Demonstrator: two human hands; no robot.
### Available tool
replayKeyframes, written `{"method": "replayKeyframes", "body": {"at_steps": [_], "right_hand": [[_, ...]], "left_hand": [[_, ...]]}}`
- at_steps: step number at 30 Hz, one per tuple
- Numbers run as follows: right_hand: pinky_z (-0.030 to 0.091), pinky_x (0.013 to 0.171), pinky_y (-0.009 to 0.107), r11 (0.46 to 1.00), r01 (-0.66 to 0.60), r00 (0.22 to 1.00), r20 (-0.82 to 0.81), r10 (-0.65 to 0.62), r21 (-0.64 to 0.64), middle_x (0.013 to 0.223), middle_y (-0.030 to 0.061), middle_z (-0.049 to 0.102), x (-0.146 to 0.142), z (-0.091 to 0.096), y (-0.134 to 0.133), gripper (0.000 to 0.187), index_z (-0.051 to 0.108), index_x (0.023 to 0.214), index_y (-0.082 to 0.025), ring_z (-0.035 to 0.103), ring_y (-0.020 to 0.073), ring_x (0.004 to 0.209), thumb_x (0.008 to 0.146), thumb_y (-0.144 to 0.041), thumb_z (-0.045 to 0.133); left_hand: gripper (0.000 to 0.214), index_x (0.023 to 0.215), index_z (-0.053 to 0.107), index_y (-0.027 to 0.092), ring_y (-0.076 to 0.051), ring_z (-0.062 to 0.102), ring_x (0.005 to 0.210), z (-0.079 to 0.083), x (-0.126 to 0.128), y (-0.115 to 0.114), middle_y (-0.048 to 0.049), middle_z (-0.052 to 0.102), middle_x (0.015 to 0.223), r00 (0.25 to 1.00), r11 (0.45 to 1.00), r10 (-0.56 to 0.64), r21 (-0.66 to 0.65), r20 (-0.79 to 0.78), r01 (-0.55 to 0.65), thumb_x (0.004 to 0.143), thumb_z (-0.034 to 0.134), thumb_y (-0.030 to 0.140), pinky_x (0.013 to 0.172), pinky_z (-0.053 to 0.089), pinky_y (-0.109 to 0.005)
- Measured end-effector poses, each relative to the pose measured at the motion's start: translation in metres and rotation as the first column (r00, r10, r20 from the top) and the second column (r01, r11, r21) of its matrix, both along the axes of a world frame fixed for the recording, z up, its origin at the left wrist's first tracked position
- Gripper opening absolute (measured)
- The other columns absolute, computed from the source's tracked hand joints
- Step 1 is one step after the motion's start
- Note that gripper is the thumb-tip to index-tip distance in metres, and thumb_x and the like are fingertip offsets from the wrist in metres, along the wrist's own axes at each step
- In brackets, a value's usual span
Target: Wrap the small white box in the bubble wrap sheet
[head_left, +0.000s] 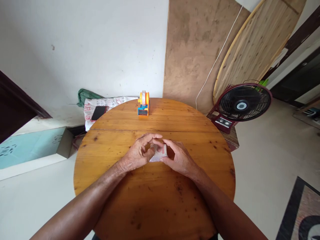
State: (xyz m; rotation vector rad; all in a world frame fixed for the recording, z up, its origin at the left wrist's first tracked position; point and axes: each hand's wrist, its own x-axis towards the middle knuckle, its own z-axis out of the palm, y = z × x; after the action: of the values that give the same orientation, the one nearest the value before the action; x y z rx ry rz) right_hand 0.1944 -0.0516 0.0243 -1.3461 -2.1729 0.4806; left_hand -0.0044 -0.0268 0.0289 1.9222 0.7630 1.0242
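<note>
A small whitish box [160, 154] with red print and a dark picture on its top, about the size of a pack of playing cards, is between my hands over the middle of the round wooden table [150, 196]. My left hand [140, 151] is curled around its left side, with the thumb on it and the fingers arched over its far edge. On the right side, the thumb and forefinger of my right hand [181, 157] pinch the near and far corners. Part of the box is covered by my fingers.
An orange and blue tape dispenser [143, 104] stands at the table's far edge. Behind the left edge, a dark phone-like slab [99, 113] lies on a printed white sack [88, 115]. To the right is a dark red fan [241, 105]. A wall [100, 46] rises beyond the table.
</note>
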Motion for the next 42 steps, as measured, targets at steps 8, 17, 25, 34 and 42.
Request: {"method": "replayKeyframes", "body": {"at_steps": [8, 17, 25, 34, 42], "right_hand": [[0.042, 0.097, 0.041, 1.0, -0.019, 0.999, -0.034, 0.019, 0.004, 0.12, 0.0081, 0.065, 0.0, -0.001, 0.0, 0.061, 0.048, 0.131, -0.019, 0.059, 0.0239, 0.108, 0.073, -0.022, 0.065], [0.042, 0.098, 0.041, 1.0, 0.026, 0.999, -0.044, -0.025, 0.005, 0.122, 0.0081, 0.064, -0.001, 0.0, -0.002, 0.06, 0.049, 0.13, -0.021, 0.058, 0.0243, 0.112, 0.072, -0.023, 0.065], [0.043, 0.096, 0.042, 0.998, 0.034, 0.999, -0.014, -0.033, 0.044, 0.118, 0.0093, 0.066, -0.001, -0.002, -0.001, 0.059, 0.05, 0.129, -0.02, 0.06, 0.0242, 0.108, 0.072, -0.025, 0.067], [0.044, 0.094, 0.041, 0.995, 0.019, 1.0, -0.01, -0.018, 0.101, 0.116, 0.0096, 0.067, -0.003, -0.004, -0.002, 0.06, 0.051, 0.128, -0.017, 0.06, 0.0246, 0.105, 0.072, -0.024, 0.068], [0.044, 0.094, 0.041, 0.995, 0.027, 1.0, 0.003, -0.028, 0.093, 0.117, 0.0089, 0.066, -0.003, -0.006, 0.0, 0.058, 0.051, 0.128, -0.02, 0.061, 0.0243, 0.105, 0.073, -0.026, 0.067]], "left_hand": [[0.056, 0.124, 0.052, 0.017, -0.022, 0.06, 0.1, -0.004, 0.0, 0.001, -0.0047, 0.074, 0.096, 0.995, 0.987, 0.032, 0.161, -0.096, -0.017, 0.07, 0.047, 0.002, 0.095, 0.041, -0.039], [0.045, 0.126, 0.053, 0.019, -0.022, 0.06, 0.106, 0.001, -0.001, 0.005, -0.0066, 0.07, 0.104, 0.984, 0.988, 0.117, -0.121, 0.137, -0.1, 0.081, 0.055, 0.02, 0.101, 0.04, -0.04], [0.035, 0.109, 0.062, 0.018, -0.025, 0.052, 0.117, -0.016, 0.007, 0.011, -0.0109, 0.06, 0.123, 0.978, 0.964, 0.186, -0.209, 0.09, -0.164, 0.08, 0.065, 0.038, 0.103, 0.037, -0.04], [0.055, 0.12, 0.053, 0.018, -0.018, 0.06, 0.079, -0.019, 0.01, 0.01, -0.0028, 0.064, 0.082, 0.985, 0.913, 0.124, -0.402, 0.119, -0.066, 0.077, 0.069, 0.048, 0.073, 0.049, -0.032], [0.059, 0.126, 0.049, 0.017, -0.009, 0.044, 0.057, -0.023, 0.008, 0.011, 0.0047, 0.047, 0.068, 0.995, 0.896, 0.058, -0.444, 0.078, -0.017, 0.077, 0.068, 0.046, 0.049, 0.035, -0.022]]}}
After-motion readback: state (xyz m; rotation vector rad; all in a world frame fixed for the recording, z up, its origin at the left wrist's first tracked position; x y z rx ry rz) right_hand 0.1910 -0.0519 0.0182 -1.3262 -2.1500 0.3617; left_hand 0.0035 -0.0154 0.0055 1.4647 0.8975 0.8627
